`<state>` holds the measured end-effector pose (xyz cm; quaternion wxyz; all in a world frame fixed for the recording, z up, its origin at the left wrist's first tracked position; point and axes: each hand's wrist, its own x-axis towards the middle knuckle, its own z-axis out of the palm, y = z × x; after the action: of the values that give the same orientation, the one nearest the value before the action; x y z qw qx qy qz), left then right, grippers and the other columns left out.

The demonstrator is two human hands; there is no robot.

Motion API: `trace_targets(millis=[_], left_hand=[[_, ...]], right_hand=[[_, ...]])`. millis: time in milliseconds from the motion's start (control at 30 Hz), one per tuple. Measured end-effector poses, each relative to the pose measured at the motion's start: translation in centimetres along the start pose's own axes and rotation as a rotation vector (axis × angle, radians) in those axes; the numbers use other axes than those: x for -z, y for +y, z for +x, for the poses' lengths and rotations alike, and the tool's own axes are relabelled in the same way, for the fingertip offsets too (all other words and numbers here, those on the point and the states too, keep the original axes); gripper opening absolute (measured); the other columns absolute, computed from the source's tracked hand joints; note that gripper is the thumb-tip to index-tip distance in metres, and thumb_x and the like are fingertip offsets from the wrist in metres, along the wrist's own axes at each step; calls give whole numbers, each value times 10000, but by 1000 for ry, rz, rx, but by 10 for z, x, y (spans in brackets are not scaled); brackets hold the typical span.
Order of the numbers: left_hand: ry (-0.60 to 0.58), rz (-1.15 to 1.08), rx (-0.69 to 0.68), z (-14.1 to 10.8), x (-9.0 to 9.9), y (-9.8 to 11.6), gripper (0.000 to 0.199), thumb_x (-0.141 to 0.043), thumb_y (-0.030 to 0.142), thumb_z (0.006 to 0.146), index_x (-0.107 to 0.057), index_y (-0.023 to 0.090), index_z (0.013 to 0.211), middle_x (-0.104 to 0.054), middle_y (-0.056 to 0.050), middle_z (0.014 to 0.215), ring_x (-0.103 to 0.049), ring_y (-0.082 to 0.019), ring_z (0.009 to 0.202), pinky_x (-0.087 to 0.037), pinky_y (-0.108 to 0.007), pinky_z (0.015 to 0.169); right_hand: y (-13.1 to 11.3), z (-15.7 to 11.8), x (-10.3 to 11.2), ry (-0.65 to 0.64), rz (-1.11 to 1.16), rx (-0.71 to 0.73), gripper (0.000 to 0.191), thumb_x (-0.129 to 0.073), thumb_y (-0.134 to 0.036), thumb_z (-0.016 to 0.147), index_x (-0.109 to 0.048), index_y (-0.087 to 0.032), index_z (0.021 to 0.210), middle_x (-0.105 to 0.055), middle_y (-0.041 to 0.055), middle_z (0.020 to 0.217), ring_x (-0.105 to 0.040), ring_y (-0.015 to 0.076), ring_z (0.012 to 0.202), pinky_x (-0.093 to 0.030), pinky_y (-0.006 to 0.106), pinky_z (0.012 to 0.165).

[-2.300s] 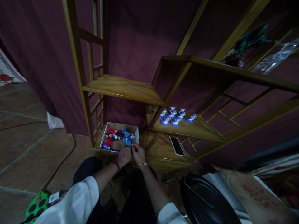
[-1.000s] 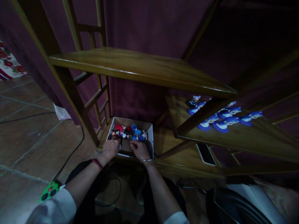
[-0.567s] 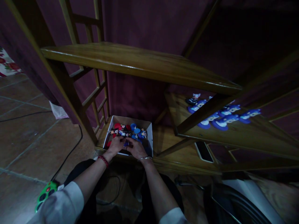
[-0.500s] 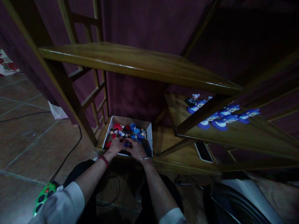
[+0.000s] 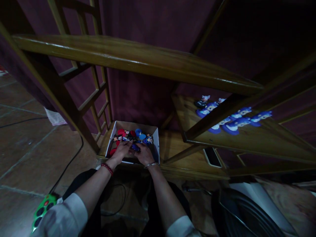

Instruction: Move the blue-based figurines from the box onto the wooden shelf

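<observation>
Left hand (image 5: 123, 149) and right hand (image 5: 144, 154) have advanced since the earliest frame from the near edge of the box (image 5: 156, 142) to its interior, lower centre. Tiled floor (image 5: 21, 146) occupies the left. Curled fingers of both hands meet around a blue piece (image 5: 135, 147); whether they clamp it cannot be told. Good handling probably calls for light support from both sides, clear of the crowded figurines (image 5: 149, 138). Beneath the box, the lower shelf (image 5: 170, 141) is smooth wood, dimly lit; right of centre, a phone (image 5: 212, 157) lies below blue-based figures (image 5: 238, 123).
</observation>
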<state>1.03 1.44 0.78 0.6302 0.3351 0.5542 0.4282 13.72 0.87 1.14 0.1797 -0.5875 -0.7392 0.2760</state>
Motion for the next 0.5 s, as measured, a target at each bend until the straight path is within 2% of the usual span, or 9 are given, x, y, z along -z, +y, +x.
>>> trace_targets(millis=[167, 333, 500], left_hand=[[-6, 117, 19, -1, 0, 2, 257, -546, 341, 693, -598, 115, 803, -636, -49, 740, -572, -103, 604, -412, -181, 478], [-2, 179, 3, 0, 1, 3, 217, -501, 254, 732, -576, 115, 881, -646, -63, 805, -589, -104, 679, -424, -162, 505], [150, 248, 36, 5, 10, 5, 211, -434, 147, 744, -544, 114, 921, -646, -71, 765, -574, -70, 557, -395, -141, 443]], right_hand=[[7, 3, 0, -12, 49, -39, 317, -554, -207, 673, -572, -203, 989, -594, 46, 971, -543, 164, 898, -414, 258, 799], [14, 6, -1, 47, 126, -83, 379, -497, -231, 731, -478, -198, 1108, -606, 36, 966, -558, 149, 888, -425, 263, 800], [24, 8, -5, 76, 165, -154, 317, -451, -239, 773, -480, -239, 1089, -609, 13, 956, -590, 142, 818, -449, 253, 750]])
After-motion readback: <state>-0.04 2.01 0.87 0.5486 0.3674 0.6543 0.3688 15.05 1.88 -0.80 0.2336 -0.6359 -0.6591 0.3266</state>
